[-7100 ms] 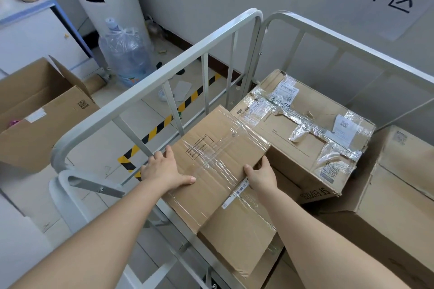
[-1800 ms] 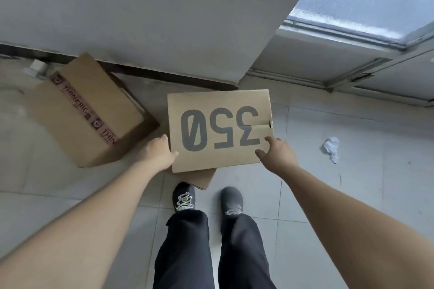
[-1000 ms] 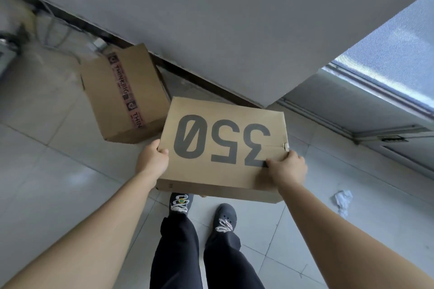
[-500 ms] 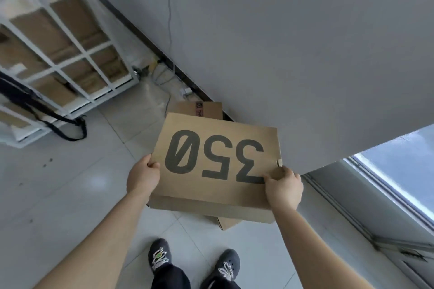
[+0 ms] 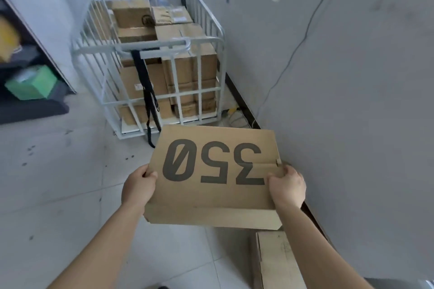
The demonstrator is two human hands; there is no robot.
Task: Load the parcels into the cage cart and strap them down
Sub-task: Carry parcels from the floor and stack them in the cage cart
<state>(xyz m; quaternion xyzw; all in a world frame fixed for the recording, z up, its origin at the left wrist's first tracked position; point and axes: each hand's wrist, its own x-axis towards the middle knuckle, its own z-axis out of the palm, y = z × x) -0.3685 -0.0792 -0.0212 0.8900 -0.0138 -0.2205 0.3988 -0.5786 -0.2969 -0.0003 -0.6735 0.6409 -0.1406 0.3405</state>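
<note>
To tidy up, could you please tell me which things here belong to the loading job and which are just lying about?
Job: flat brown cardboard box printed 350; white metal cage cart; black strap; stacked brown cardboard parcels.
Lying about: green box; brown carton by wall.

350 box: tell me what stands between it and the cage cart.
The visible floor between the 350 box and the cage cart shows no obstacle. The cart's barred near side faces it, a black strap hanging down it; the box likely must go over the top rail.
</note>
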